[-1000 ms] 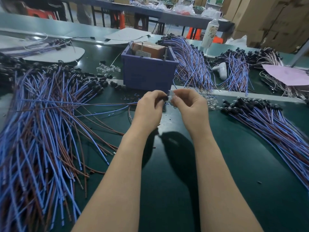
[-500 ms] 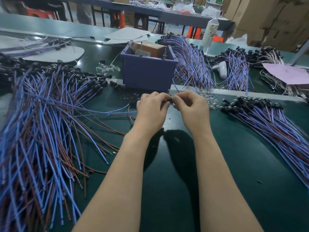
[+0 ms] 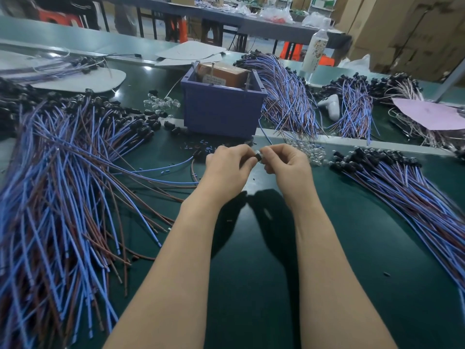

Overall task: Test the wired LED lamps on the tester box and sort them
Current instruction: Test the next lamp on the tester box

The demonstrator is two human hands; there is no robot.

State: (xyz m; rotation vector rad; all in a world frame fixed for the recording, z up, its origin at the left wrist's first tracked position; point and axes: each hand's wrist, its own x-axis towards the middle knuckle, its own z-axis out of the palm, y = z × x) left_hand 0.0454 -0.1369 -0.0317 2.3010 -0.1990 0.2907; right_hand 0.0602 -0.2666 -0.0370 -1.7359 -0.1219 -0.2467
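Head view: the left hand point(image 3: 226, 170) and right hand point(image 3: 286, 167) meet over the green surface point(image 3: 251, 285), just in front of the purple box point(image 3: 221, 114). Both pinch one small black lamp point(image 3: 258, 157) between curled fingertips. Its blue and brown leads point(image 3: 163, 171) trail away to the left. A left pile point(image 3: 63, 185) and a right pile point(image 3: 407, 190) of wired lamps flank the arms.
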